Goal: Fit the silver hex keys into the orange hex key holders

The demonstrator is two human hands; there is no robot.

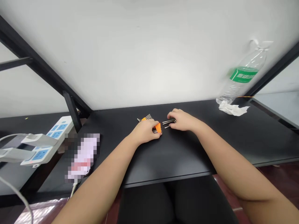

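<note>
My left hand [144,132] is closed around an orange hex key holder [158,128], low over the black table. Thin metal hex keys [148,117] stick out of the holder past both sides of the hand. To its right, my right hand [181,120] has its fingers bent around several loose L-shaped hex keys [168,121]. Their long ends point left, toward the holder, with a small gap between. The palm and fingers hide part of the holder and the bent ends of some keys.
The black table [168,158] meets a white wall behind. A plastic bottle with a green label [244,74] and a crumpled tissue [233,109] are at the back right. On the left lie a blurred-out phone [84,154] with a cable and a white power strip [62,126] with plugs.
</note>
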